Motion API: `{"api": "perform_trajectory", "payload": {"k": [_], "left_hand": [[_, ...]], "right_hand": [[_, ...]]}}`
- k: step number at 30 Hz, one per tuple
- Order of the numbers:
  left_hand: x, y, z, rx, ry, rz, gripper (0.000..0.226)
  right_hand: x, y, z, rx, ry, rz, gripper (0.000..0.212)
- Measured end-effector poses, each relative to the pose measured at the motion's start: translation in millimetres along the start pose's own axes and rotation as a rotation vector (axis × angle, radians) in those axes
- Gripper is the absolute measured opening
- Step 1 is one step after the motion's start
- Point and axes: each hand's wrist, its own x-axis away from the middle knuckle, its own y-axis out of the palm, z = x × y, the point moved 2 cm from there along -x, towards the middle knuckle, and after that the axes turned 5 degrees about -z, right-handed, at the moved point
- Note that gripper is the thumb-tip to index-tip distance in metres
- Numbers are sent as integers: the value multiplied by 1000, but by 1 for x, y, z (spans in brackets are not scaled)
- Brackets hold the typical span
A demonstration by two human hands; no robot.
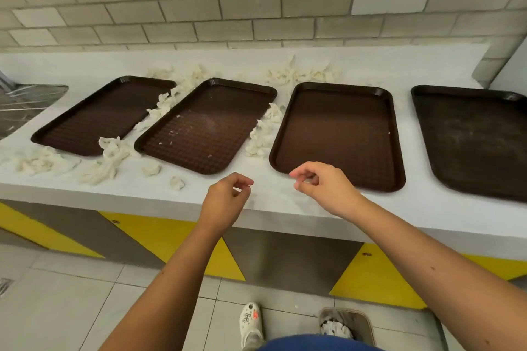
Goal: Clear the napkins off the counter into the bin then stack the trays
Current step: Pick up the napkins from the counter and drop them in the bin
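Several brown trays lie side by side on the white counter (279, 202): a far-left tray (102, 117), a crumb-flecked one (205, 128), a third (339, 137) and a dusty rightmost one (479, 139). Crumpled white napkins lie between and around the left trays (114, 151), between the second and third trays (262, 134), along the back wall (299, 74) and as small wads near the front edge (176, 182). My left hand (228, 196) and my right hand (322, 185) hover over the counter's front edge, fingers loosely curled, nothing visible in them. The bin (342, 310) stands on the floor below.
The bin holds crumpled napkins (335, 328). A white shoe (251, 322) stands left of it on the tiled floor. A dark foil-covered surface (25, 105) sits at the counter's far left. A brick wall (256, 8) backs the counter.
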Motion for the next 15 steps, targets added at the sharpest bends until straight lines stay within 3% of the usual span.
{"api": "perform_trajectory", "payload": {"k": [9, 15], "left_hand": [[-98, -44, -30, -72, 68, -91, 14], [-138, -56, -42, -70, 106, -150, 14]], "right_hand": [[-103, 42, -18, 206, 13, 70, 37], [-143, 65, -19, 644, 92, 128, 46]]}}
